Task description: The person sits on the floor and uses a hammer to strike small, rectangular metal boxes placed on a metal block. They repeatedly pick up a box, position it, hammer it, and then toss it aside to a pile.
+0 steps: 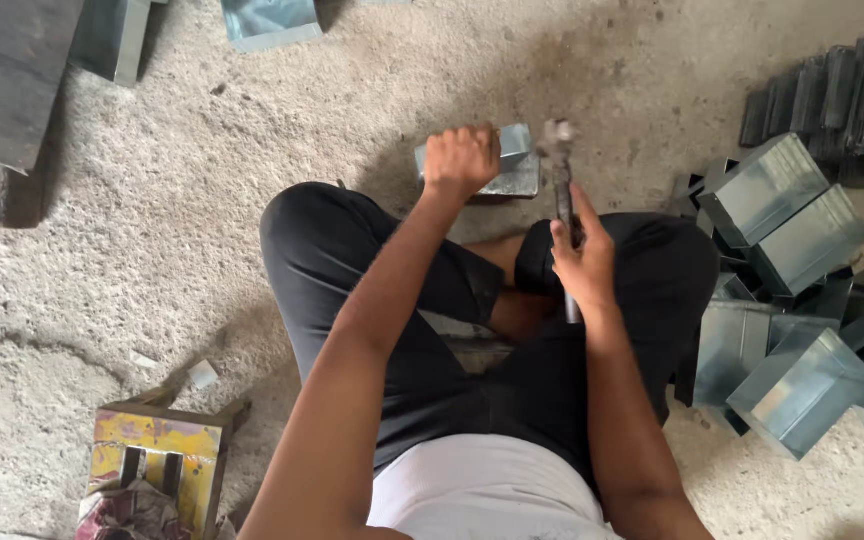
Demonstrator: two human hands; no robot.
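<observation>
A folded sheet-metal piece (510, 165) is gripped by the closed fingers of the left hand (460, 160) on the concrete floor (252, 150), at 12 o'clock from the knees. A hammer (562, 190) is clasped by the right hand (582, 262), its head just beside the piece; metal boxes (787, 290) are piled at 3 o'clock

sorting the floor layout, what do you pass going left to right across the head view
yellow wooden stool → left hand on a folded metal piece → hammer in the right hand → pile of sheet-metal boxes
</observation>
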